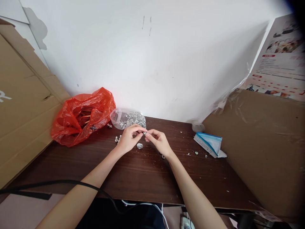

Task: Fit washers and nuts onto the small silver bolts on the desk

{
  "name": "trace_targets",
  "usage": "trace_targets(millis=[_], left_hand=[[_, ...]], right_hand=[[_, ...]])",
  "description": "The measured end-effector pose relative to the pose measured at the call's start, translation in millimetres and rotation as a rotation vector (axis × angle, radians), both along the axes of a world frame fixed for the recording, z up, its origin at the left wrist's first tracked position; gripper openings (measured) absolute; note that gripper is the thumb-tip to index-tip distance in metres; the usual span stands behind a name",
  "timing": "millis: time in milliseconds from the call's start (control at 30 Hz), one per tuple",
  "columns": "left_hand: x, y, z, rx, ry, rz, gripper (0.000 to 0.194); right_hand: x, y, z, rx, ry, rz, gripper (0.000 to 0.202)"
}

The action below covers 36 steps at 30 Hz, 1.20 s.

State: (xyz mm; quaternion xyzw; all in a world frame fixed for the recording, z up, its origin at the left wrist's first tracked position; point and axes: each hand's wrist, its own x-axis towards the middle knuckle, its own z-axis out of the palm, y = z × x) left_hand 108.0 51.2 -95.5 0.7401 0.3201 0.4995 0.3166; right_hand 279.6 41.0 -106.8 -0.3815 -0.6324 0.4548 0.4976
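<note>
My left hand (130,138) and my right hand (159,141) meet above the middle of the table. Between their fingertips is a small round metal piece (144,133), pinched from both sides; its exact kind is too small to make out. Just below the hands lies a flat silvery disc (139,145). Several small pale metal pegs (116,139) stand left of my left hand, partly hidden by it. Beside my right wrist sits a small dark and white ring-like part (163,156). Behind my left hand, a clear plastic bag (131,120) holds many small metal parts.
A red plastic bag (69,117) with coppery pieces stands at the left against a cardboard box (26,95). On the right are a blue-and-white packet (208,143), small scraps (196,153) and cardboard (259,136). A black cable (57,182) crosses over my left forearm.
</note>
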Motion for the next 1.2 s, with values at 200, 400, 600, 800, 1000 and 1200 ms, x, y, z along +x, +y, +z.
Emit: trace_targets(millis=[200,400,600,800,1000,1200], left_hand=[[1.3,-1.5,2.3,-0.040,-0.023,0.049,0.018],[-1.0,0.3,0.1,-0.022,0.054,0.053,0.015],[-0.6,2.6,-1.3,-0.009,-0.005,-0.019,0.014],[0.5,1.5,-1.2,0.018,-0.053,-0.056,0.013],[1.4,-0.6,0.0,0.047,-0.076,-0.074,0.018],[1.4,-0.6,0.9,0.059,-0.094,-0.057,0.018]], right_hand=[[-0.8,-0.5,-0.5,-0.001,-0.007,-0.003,0.031],[-0.3,-0.4,-0.8,0.006,-0.013,0.004,0.030],[-0.1,0.4,-2.5,-0.011,0.003,0.016,0.028],[-1.3,0.0,-0.5,-0.054,0.043,0.023,0.028],[-0.8,1.0,-0.2,-0.075,0.096,0.000,0.028],[0.3,2.3,-0.5,-0.070,0.123,-0.003,0.027]])
